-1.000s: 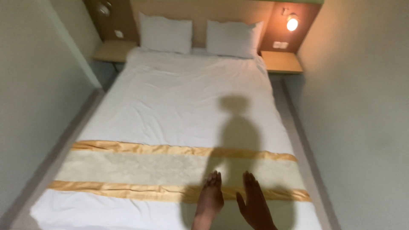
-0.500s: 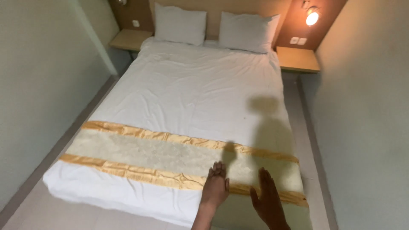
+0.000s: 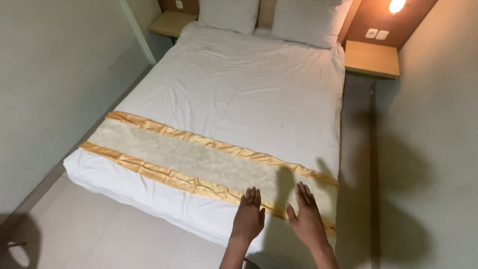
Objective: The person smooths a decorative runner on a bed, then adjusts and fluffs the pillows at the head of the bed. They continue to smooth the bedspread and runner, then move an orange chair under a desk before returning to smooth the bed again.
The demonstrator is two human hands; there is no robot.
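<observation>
- Both hands now hang over the runner's right end, bed swung leftward in view.
- Runner (image 3: 199, 159) crosses the bed's (image 3: 249, 94) foot, front border rippled.
- Left hand (image 3: 249, 216) flat, fingers together, empty.
- Right hand (image 3: 306, 216) likewise; smoothing probably works best sweeping outward, palms flat.

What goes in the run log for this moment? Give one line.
left hand: open, flat over runner | right hand: open, flat over runner | bed: made, two pillows | contact: cannot tell
</observation>
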